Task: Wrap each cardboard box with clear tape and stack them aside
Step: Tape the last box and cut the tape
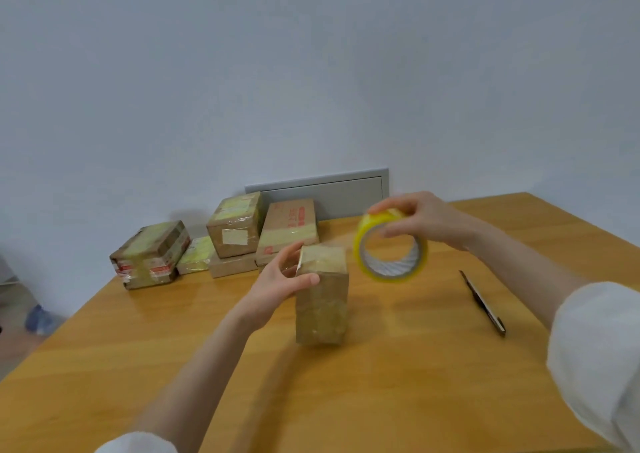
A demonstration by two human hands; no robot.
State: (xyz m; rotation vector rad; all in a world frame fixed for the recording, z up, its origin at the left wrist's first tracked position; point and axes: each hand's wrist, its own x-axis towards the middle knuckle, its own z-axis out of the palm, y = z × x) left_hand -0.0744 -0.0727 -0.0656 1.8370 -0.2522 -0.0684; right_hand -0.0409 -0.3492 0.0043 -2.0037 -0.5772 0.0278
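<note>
While a glossy, tape-wrapped cardboard box (322, 297) stood on end near the middle of the smooth wooden worktop (381, 383), the left hand (277, 284) curled its fingers around the box's upper left edge. The right hand (420, 219) pinched one round yellowish tape roll (389, 248) just right of the box top. Five taped rectangular boxes (227, 241) clustered at the far edge. One slim dark pen-like tool (483, 302) lay toward the right edge.

White sleeves (595, 355), pushed up, leave both forearms bare.
</note>
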